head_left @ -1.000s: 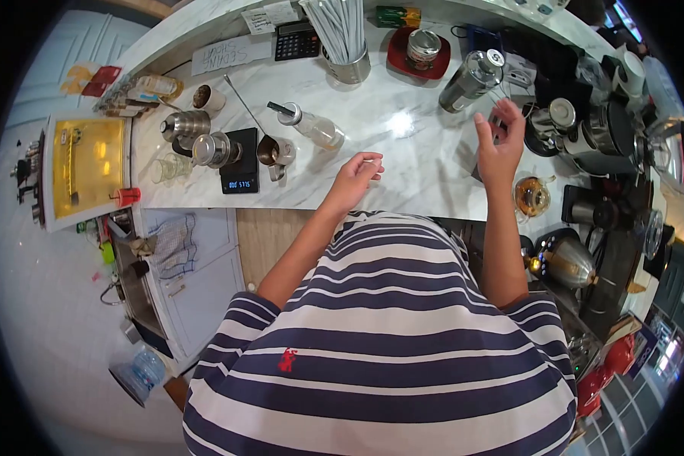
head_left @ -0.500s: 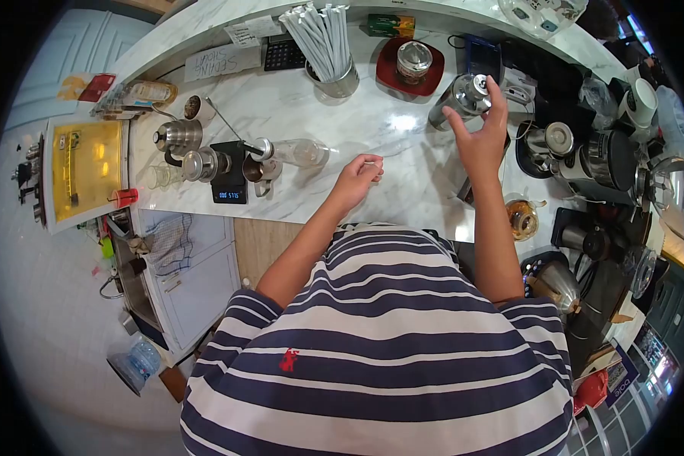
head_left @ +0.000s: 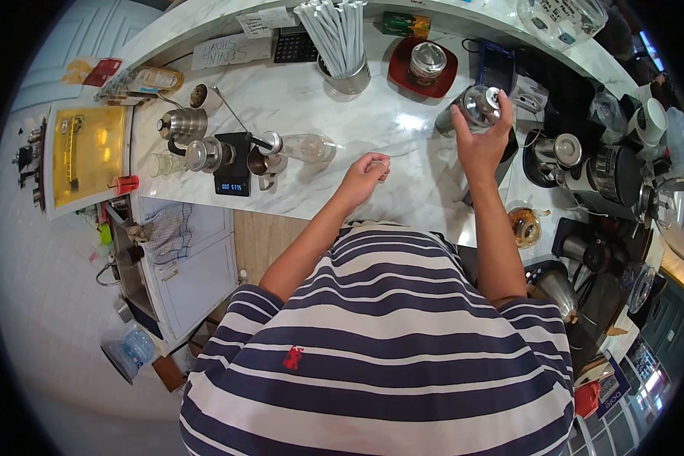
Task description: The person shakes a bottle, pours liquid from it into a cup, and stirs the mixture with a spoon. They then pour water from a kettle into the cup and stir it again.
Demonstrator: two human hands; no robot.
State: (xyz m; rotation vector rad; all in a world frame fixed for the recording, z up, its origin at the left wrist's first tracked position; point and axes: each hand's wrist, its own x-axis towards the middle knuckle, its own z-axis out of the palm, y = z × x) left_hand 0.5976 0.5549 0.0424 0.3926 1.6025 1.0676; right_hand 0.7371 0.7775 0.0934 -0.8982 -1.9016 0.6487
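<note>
Steel canister: cylindrical, lidded, lying tilted on the marble desk at its far right part, just in front of a dark tablet-like device.

Right hand: arm stretched forward, fingers spread round the canister and closed on its body from both sides.

Left hand: resting low over the desk's middle, well apart from the canister; fingers curled together, thumb and forefinger pinched on something small and pale that cannot be made out.

Left of the left hand: clear glass bottle lying on its side; small metal pitcher; black digital scale with lit display; steel grinder-like vessel; steel kettle.

Far edge of desk: metal cup of white straws; calculator; red saucer bearing a glass jar; handwritten card.

Right of desk: dark cluster of kettles and coffee gear; glass teapot with amber liquid.

Left of desk: yellow-lit appliance.

Foreground: the person's navy-and-white striped shirt.
</note>
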